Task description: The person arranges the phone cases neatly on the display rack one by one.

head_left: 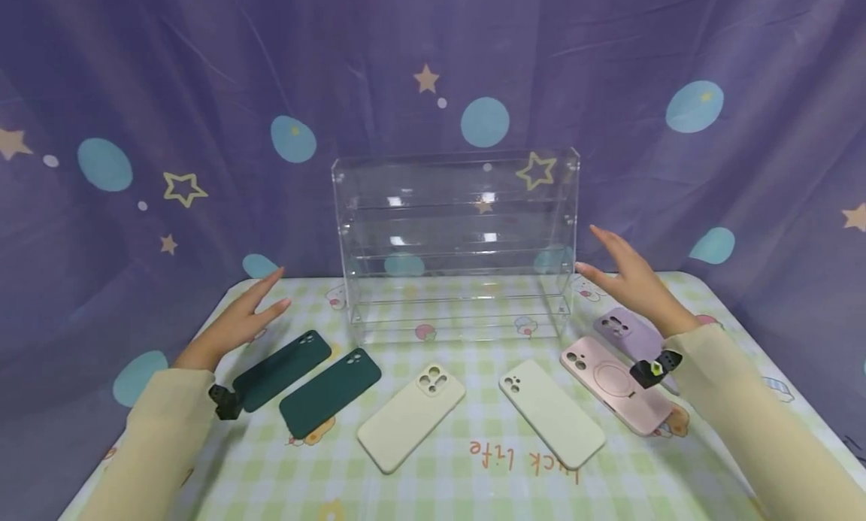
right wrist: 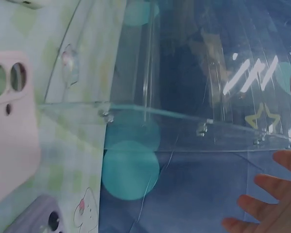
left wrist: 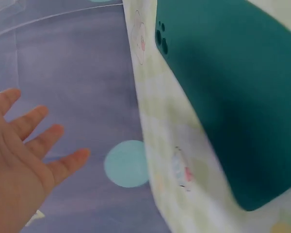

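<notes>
A clear acrylic tiered shelf [head_left: 460, 262] stands upright at the back of the table, with nothing visible on its tiers. To its left, my left hand [head_left: 233, 324] hovers with fingers spread, above a dark green phone case [head_left: 283, 371]; a second dark green phone case [head_left: 331, 393] lies beside that one. My right hand [head_left: 636, 284] is raised near the shelf's right side, fingers extended and holding nothing; whether the thumb touches the shelf I cannot tell. Under the right forearm lie a pink phone case [head_left: 602, 378] and a partly covered lilac phone case [head_left: 632, 333].
A cream phone case [head_left: 409, 419] and an off-white phone case [head_left: 551, 416] lie on the front middle of the table, which has a green checked cloth [head_left: 271, 480]. Behind the shelf hangs a purple curtain [head_left: 379, 70] with stars and blue spots.
</notes>
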Motion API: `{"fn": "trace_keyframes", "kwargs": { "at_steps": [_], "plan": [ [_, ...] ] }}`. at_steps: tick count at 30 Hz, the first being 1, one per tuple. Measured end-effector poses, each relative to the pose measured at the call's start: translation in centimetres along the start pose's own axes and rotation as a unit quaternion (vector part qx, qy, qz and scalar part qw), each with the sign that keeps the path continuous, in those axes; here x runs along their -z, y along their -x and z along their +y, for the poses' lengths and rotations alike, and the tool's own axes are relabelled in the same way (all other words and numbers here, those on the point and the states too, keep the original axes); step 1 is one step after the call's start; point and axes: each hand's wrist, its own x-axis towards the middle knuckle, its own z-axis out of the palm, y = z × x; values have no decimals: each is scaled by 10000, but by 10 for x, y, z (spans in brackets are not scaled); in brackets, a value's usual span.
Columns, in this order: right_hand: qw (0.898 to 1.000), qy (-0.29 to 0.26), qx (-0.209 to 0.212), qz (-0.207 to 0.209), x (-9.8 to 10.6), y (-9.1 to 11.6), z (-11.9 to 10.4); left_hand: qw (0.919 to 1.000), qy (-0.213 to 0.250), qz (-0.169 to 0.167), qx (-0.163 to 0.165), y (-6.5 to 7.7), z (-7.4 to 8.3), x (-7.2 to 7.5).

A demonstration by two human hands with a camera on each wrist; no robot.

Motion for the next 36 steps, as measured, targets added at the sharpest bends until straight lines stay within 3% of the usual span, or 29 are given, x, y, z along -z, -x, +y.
{"fn": "trace_keyframes", "kwargs": {
  "at_steps": [3,9,15,19,28,36],
  "plan": [
    [9996,-192,-159,149,-2,-7,-3,9981,487,-133,347,4,-9,-1],
    [9944,-699,-559,555,-12,-17,-5,9913,1188,-95,561,8,-33,-6],
    [9902,-885,-525,949,-29,-20,-3,9840,1606,-12,772,15,-52,-14],
    [9891,-997,-462,984,-39,-17,1,9762,1960,-240,901,16,-60,-23],
    [9859,-1098,-490,1164,-52,-15,3,9736,2148,-502,586,10,-59,-39],
    [9848,-1175,-503,1180,-55,-12,1,9791,1879,-673,392,10,-61,-48]
  ]
}}
